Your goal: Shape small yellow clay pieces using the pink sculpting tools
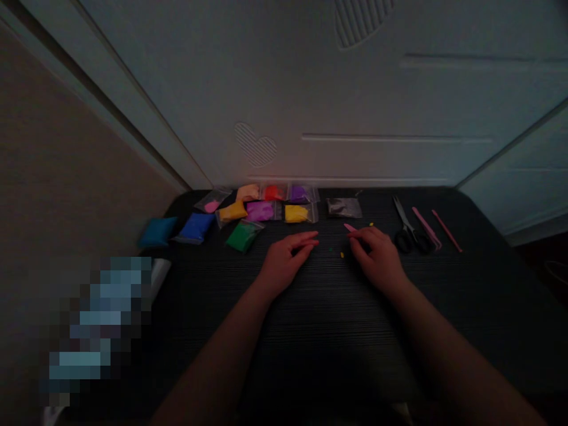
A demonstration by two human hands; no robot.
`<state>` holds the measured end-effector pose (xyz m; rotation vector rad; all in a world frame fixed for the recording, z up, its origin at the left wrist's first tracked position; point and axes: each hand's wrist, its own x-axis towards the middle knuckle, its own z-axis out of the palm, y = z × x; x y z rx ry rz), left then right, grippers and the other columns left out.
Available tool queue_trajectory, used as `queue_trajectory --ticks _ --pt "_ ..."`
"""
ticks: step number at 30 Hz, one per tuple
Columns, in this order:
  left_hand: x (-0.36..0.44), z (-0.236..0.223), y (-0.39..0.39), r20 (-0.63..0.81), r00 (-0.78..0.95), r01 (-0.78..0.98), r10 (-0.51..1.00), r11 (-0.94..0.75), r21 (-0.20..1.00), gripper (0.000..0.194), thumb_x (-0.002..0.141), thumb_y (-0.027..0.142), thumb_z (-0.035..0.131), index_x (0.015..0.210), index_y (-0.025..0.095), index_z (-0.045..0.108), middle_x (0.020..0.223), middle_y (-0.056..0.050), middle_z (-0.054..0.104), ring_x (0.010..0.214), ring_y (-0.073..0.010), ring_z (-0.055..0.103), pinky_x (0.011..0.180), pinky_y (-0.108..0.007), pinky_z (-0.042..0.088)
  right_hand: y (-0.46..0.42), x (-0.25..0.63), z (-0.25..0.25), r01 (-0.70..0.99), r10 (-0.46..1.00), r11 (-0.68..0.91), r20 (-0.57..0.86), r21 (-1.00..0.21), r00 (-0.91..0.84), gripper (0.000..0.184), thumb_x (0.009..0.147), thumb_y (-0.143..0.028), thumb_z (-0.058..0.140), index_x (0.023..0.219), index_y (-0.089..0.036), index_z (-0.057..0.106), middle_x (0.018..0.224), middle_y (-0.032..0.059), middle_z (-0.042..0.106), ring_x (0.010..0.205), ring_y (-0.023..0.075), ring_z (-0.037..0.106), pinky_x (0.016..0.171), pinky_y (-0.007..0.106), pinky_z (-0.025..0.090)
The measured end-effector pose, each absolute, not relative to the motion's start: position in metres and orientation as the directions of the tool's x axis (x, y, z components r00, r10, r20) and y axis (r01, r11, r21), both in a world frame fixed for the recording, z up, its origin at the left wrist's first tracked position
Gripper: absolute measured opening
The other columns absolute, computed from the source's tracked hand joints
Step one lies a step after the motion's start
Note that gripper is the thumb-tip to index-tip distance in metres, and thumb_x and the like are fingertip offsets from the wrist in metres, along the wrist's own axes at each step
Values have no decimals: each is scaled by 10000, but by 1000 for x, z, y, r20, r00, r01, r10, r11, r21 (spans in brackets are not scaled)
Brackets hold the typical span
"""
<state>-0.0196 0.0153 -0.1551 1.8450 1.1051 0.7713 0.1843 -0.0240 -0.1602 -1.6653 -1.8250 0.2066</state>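
Teal packet (158,232) and blue packet (195,228): well left of the left fingers. Pink packet (212,205), orange packet (232,212) and green packet (242,236): nearer those fingers, green nearest. Peach packet (248,193), magenta packet (260,211), red packet (274,192), yellow packet (296,213) and purple packet (300,193): beyond the left fingers.

Left hand (284,261): thumb and index finger bent, tips almost together; in this dim light, whether they pinch anything small cannot be told.

Green bit (331,249) and yellow bit (342,255): on the dark tabletop (319,331) between the two sets of fingers. Dark packet (344,207): beyond that gap.

Pink tool (350,228): gripped at the right fingertips, its end projecting forward and left. Right hand (378,257): thumb and fingers closed on this tool. Second yellow bit (371,224): just beyond the right fingers.

Scissors (409,228), pink tweezers (426,228) and pink stick (447,231): in that order, right of the right fingers.
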Motion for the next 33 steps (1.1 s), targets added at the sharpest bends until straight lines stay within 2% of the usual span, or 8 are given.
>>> queue_trajectory --ticks 8,15,21,26,29,33 --pt "-18 -154 11 89 522 424 848 -348 836 284 726 206 543 1002 242 597 845 7 665 856 -173 544 794 -301 406 -25 186 -161 832 935 191 355 -522 8 170 797 -232 442 884 -212 588 867 50 604 827 196 556 746 349 407" --pt "-17 -155 9 157 519 456 840 -428 780 387 708 221 579 1090 249 522 804 32 633 818 -159 513 752 -275 391 -31 179 -158 848 920 239 389 -474 -41 156 796 -241 465 897 -213 580 911 46 607 904 198 539 818 360 368" --pt "-16 -157 8 196 553 449 810 -488 749 214 700 226 597 914 218 592 765 21 616 830 -155 506 752 -263 389 -34 176 -157 846 918 249 392 -472 -51 146 782 -241 485 888 -222 584 910 36 612 935 198 535 830 359 359" --pt "-15 -161 8 170 618 505 768 -553 662 111 715 280 590 796 231 648 780 7 635 836 -171 491 771 -290 374 -33 178 -158 831 912 261 407 -491 -46 148 783 -223 482 887 -215 586 919 40 614 924 190 542 827 350 361" --pt "-14 -160 6 147 627 522 765 -553 650 223 727 273 582 944 259 629 833 11 653 858 -177 472 791 -308 360 -32 178 -159 823 910 266 411 -503 -43 148 779 -219 486 887 -215 587 914 41 612 934 198 539 827 362 357" --pt "-13 -157 5 118 649 493 752 -534 687 444 749 185 549 1176 273 467 897 43 670 881 -169 448 832 -324 344 -32 179 -159 815 908 266 417 -515 -33 147 771 -219 496 884 -214 590 916 43 609 936 203 538 817 369 359"
